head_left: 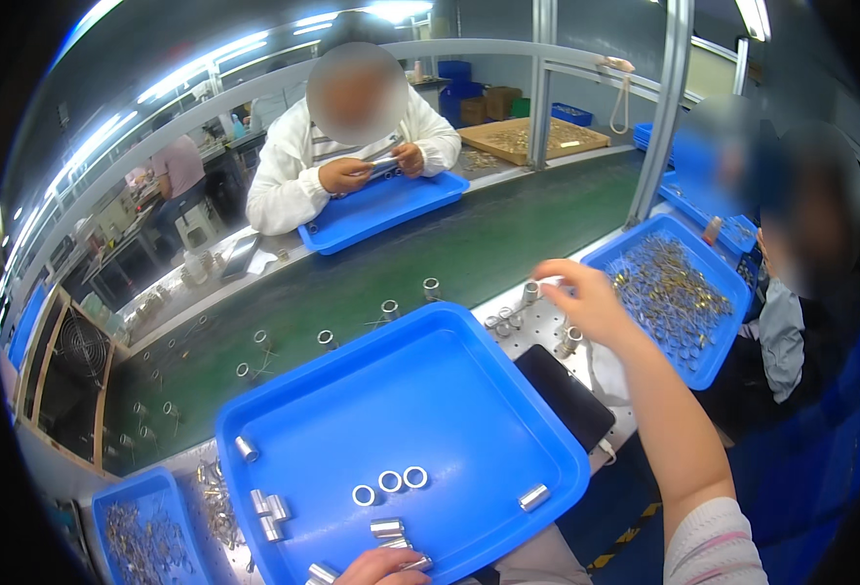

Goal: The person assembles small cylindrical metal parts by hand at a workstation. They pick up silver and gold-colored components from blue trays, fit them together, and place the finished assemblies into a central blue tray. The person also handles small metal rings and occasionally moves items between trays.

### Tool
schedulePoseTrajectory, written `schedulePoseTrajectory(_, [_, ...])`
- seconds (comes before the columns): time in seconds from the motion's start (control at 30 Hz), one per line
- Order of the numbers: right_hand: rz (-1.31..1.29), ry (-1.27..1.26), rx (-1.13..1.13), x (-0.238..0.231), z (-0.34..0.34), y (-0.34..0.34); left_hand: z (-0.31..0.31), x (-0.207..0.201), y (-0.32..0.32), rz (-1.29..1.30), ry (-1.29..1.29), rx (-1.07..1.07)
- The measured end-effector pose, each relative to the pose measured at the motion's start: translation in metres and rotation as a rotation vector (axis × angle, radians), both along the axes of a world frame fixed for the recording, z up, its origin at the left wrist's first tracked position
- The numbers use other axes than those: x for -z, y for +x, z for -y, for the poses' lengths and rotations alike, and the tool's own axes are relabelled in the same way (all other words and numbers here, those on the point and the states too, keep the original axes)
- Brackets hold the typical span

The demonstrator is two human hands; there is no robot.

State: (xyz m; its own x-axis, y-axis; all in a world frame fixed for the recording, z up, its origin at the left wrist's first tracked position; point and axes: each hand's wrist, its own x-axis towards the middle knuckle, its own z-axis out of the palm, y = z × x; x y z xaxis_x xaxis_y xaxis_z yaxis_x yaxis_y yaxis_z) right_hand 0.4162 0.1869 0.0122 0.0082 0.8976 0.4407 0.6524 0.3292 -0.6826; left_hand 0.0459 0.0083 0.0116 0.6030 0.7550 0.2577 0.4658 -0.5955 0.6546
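Observation:
A large blue tray (488,419) lies before me, holding several short silver metal sleeves. At its near edge my left hand (383,567) is partly cut off by the picture's edge. Its fingers are closed against a metal sleeve (417,563), and more sleeves lie beside it. Three sleeves stand on end mid-tray, among them one ring-like sleeve (390,481). My right hand (586,300) reaches past the tray's far right corner. Thumb and forefinger are apart, with their tips beside a standing metal sleeve (531,292) on the perforated ledge.
A black phone (565,398) with a cable lies right of the tray. Blue trays of small metal parts stand at right (732,341) and lower left (172,487). Sleeves with wire pieces stand along the green belt (352,292). Opposite, a person works over a blue tray (381,216).

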Motion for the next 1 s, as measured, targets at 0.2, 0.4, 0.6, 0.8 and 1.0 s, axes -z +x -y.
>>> schedulePoseTrajectory(0.2, [0.414,-0.145,-0.063,0.019,-0.115,-0.088,0.002,0.004,-0.019,-0.040,-0.029,0.076])
schedulePoseTrajectory(0.4, [0.736,-0.181,0.071,0.037,-0.150,-0.104,0.001,0.005,-0.027,-0.059,-0.093,0.038])
schedulePoseTrajectory(0.6, [0.101,-0.037,-0.049,0.016,-0.097,-0.090,0.006,0.003,-0.030,-0.133,-0.084,-0.037])
schedulePoseTrajectory(0.8, [-0.536,-0.254,-0.320,-0.009,0.028,-0.087,0.007,0.001,-0.022,-0.107,-0.014,-0.142])
schedulePoseTrajectory(1.0, [-0.586,-0.161,-0.474,0.002,0.120,-0.112,0.016,0.006,-0.001,0.359,-0.251,-0.189])
